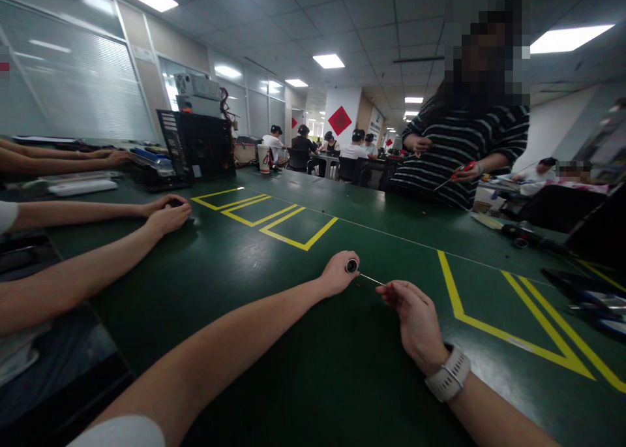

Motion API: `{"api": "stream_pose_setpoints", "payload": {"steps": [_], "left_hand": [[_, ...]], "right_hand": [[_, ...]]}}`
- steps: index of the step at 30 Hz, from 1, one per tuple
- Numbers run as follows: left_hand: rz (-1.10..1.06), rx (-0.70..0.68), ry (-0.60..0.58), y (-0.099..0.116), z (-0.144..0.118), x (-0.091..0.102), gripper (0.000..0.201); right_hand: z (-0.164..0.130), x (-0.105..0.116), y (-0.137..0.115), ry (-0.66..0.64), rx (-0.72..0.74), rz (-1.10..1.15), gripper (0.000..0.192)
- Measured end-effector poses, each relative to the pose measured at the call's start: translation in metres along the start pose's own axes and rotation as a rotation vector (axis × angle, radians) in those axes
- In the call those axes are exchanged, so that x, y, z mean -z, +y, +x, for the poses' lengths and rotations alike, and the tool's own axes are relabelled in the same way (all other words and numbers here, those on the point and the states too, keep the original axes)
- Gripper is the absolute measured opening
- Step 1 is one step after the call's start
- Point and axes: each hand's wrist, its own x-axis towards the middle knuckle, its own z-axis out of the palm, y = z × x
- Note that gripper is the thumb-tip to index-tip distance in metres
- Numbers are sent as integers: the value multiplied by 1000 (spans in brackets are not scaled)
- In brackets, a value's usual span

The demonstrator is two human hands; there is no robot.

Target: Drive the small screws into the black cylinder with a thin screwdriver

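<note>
Over the green table [274, 369], my left hand [337, 276] is closed around a small dark cylinder [351, 265] whose round, silver-rimmed end faces me. A thin metal rod [372, 280] spans the gap between my hands. Its one end meets my left hand near the cylinder; whether the two are joined I cannot tell. The fingertips of my right hand [413, 313] pinch the rod's other end, and they hide its tip. On the tabletop just below the rod lies a tiny dark piece [358, 286].
Yellow tape outlines [306, 245] mark the table. At left a co-worker's hands [169, 213] rest over a small dark item; farther back stands an open black computer case [205, 143]. Across the table a person in a striped top [460, 147] holds a red-handled tool [462, 169]. Tools [594, 300] lie at right.
</note>
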Motion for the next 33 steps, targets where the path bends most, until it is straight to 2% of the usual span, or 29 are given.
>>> {"api": "stream_pose_setpoints", "payload": {"steps": [6,11,21,26,33], "left_hand": [[101,-21,-41,6,-2,1,7],[157,-18,-56,12,-4,2,6],[215,-45,-64,12,-6,3,10],[215,-39,-54,8,-4,0,10],[171,35,-1,5,0,0,9]], "right_hand": [[-3,-3,0,-88,21,-109,18],[-6,-5,-1,-106,37,-206,19],[-6,-5,-2,7,92,-268,14],[-4,-2,1,-3,58,-304,15],[-2,-4,3,58,83,-310,13]]}}
